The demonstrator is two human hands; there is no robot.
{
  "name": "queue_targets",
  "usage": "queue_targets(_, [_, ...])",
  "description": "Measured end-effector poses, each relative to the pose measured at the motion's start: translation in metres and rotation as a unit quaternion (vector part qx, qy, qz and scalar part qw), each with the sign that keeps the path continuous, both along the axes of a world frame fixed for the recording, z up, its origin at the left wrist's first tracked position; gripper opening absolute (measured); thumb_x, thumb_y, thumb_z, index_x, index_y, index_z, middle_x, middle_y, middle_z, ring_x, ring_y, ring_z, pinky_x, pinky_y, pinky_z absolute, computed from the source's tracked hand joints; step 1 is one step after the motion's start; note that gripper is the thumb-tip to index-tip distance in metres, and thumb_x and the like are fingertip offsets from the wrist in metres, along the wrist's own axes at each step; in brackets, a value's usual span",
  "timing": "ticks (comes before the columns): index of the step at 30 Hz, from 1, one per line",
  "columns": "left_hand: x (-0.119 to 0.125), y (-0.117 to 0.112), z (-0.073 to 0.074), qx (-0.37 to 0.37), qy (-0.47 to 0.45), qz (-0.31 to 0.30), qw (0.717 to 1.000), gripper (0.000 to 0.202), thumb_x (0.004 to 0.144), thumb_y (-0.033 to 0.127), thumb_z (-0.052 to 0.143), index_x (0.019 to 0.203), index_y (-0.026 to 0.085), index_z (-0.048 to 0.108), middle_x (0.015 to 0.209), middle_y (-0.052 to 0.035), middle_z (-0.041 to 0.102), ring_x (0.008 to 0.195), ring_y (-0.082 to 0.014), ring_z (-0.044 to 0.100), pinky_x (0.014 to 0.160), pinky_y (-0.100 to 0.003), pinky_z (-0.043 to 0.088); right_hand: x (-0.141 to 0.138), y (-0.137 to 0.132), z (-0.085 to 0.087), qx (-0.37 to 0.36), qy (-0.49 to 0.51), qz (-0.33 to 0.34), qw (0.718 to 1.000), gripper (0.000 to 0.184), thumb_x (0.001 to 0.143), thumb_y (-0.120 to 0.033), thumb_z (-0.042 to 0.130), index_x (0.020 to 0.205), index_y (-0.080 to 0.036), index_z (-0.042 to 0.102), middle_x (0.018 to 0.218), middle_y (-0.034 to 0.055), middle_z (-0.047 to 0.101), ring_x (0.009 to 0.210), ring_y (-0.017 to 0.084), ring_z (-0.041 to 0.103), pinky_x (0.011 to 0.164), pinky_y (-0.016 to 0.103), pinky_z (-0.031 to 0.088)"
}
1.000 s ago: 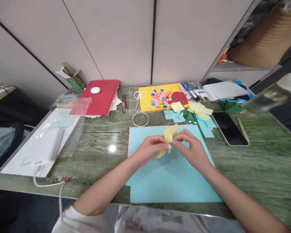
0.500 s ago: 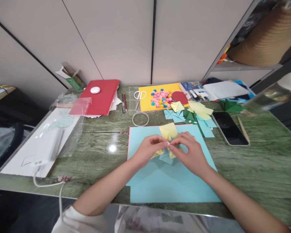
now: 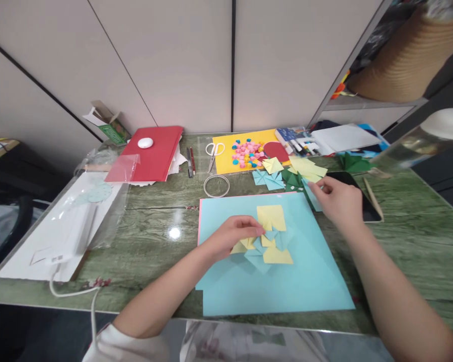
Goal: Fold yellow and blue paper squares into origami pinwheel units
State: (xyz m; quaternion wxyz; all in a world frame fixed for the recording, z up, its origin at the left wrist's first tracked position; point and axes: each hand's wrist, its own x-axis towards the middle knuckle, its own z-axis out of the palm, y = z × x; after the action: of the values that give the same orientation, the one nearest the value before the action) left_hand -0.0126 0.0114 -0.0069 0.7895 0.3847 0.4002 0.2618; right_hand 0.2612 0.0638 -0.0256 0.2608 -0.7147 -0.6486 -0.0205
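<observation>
On a light blue sheet (image 3: 279, 291) lies a pinwheel-like cluster of folded yellow and light blue paper (image 3: 274, 213). My left hand (image 3: 230, 235) is closed in a pinch on the left side of this folded paper cluster, over the sheet. Away to the right, my right hand (image 3: 340, 203) has thumb and index finger pressed together at a light blue folded paper (image 3: 312, 195). That piece lies at the near edge of a pile of yellow folded papers (image 3: 305, 168) and green folded papers (image 3: 291, 180).
Beside my right hand lie a phone (image 3: 370, 208) and a wooden stick (image 3: 373, 201). Farther back are scissors (image 3: 214, 150), a ring (image 3: 216, 186), pink and blue beads (image 3: 247, 152) and a red folder (image 3: 151, 161). A clear bottle (image 3: 411, 143) stands at right.
My right hand has left the paper cluster and moved right to the loose folded papers. My left hand stays at the cluster, which now shows more openly. The view has shifted slightly.
</observation>
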Motion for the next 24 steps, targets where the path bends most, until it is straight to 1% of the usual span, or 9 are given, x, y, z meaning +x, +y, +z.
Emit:
queue_targets(2, [-0.001,0.000,0.001,-0.009,-0.009,-0.009,1.000,0.016,0.063,0.027,0.071,0.068,0.014,0.064,0.067,0.0000,0.060,0.059,-0.0088,0.050,0.056,-0.022,0.034,0.010,0.007,-0.008,-0.003,0.003,0.026,1.000,0.019,0.079,-0.034,0.052,0.080,-0.019,0.064,0.067,0.0035,0.064,0.062,0.016,0.056,0.061,0.028,0.035])
queue_targets(5, [-0.002,0.002,0.000,-0.006,-0.009,-0.006,1.000,0.016,0.063,0.027,0.071,0.069,0.013,0.064,0.069,-0.0005,0.061,0.061,-0.0088,0.052,0.057,-0.021,0.035,0.006,0.007,-0.010,0.017,0.000,0.029,0.999,0.025,0.080,-0.031,0.051,0.098,-0.018,0.063,0.088,0.0078,0.066,0.079,0.021,0.059,0.071,0.032,0.037])
queue_targets(6, [-0.003,0.004,0.000,-0.003,-0.005,-0.001,1.000,0.017,0.063,0.027,0.071,0.069,0.013,0.064,0.069,-0.0005,0.061,0.062,-0.0088,0.052,0.057,-0.021,0.036,0.000,0.005,-0.009,0.023,0.005,0.042,0.999,0.024,0.081,-0.032,0.050,0.097,-0.018,0.063,0.090,0.0074,0.066,0.081,0.020,0.059,0.072,0.032,0.038])
queue_targets(8, [-0.003,0.007,-0.004,-0.005,0.003,0.011,1.000,0.018,0.063,0.028,0.072,0.070,0.013,0.064,0.069,-0.0002,0.061,0.061,-0.0086,0.053,0.057,-0.021,0.036,-0.014,0.000,-0.006,0.024,0.035,0.126,0.991,0.020,0.083,-0.031,0.048,0.087,-0.019,0.064,0.086,0.0057,0.065,0.080,0.018,0.058,0.075,0.030,0.040])
queue_targets(10, [-0.005,0.012,-0.010,-0.021,0.005,0.021,1.000,0.020,0.062,0.029,0.072,0.070,0.013,0.064,0.066,0.0002,0.060,0.058,-0.0082,0.053,0.055,-0.021,0.036,-0.028,-0.005,-0.006,-0.012,0.042,0.217,0.975,0.017,0.083,-0.030,0.050,0.084,-0.021,0.064,0.083,0.0041,0.063,0.083,0.018,0.056,0.074,0.029,0.041])
queue_targets(11, [-0.005,0.014,-0.014,-0.034,0.002,0.024,0.999,0.021,0.062,0.029,0.073,0.070,0.012,0.063,0.066,0.0001,0.060,0.057,-0.0082,0.053,0.054,-0.021,0.037,-0.032,-0.006,-0.009,-0.031,0.042,0.236,0.970,0.016,0.082,-0.030,0.051,0.085,-0.021,0.065,0.082,0.0035,0.062,0.082,0.018,0.056,0.073,0.029,0.042])
queue_targets(16, [-0.006,0.021,-0.026,-0.092,-0.015,0.019,0.996,0.026,0.058,0.029,0.076,0.072,0.011,0.063,0.066,-0.0016,0.060,0.057,-0.0098,0.056,0.054,-0.022,0.040,-0.035,0.001,-0.032,-0.062,0.038,0.192,0.979,0.027,0.082,-0.034,0.051,0.103,-0.022,0.062,0.077,0.0035,0.057,0.073,0.018,0.055,0.067,0.029,0.043])
queue_targets(20, [-0.006,0.021,-0.026,-0.080,-0.012,0.022,0.997,0.026,0.058,0.028,0.076,0.072,0.011,0.063,0.065,-0.0012,0.061,0.056,-0.0092,0.055,0.053,-0.022,0.039,-0.034,0.012,-0.048,-0.059,0.038,0.178,0.981,0.021,0.083,-0.034,0.049,0.092,-0.022,0.064,0.079,0.0040,0.058,0.070,0.017,0.056,0.064,0.029,0.042])
queue_targets(24, [-0.006,0.021,-0.026,-0.077,-0.011,0.019,0.997,0.025,0.059,0.028,0.076,0.072,0.011,0.064,0.064,-0.0010,0.060,0.055,-0.0090,0.055,0.052,-0.021,0.039,-0.035,0.017,-0.053,-0.041,0.032,0.163,0.985,0.018,0.083,-0.029,0.046,0.083,-0.021,0.062,0.081,0.0043,0.059,0.072,0.018,0.057,0.065,0.029,0.041])
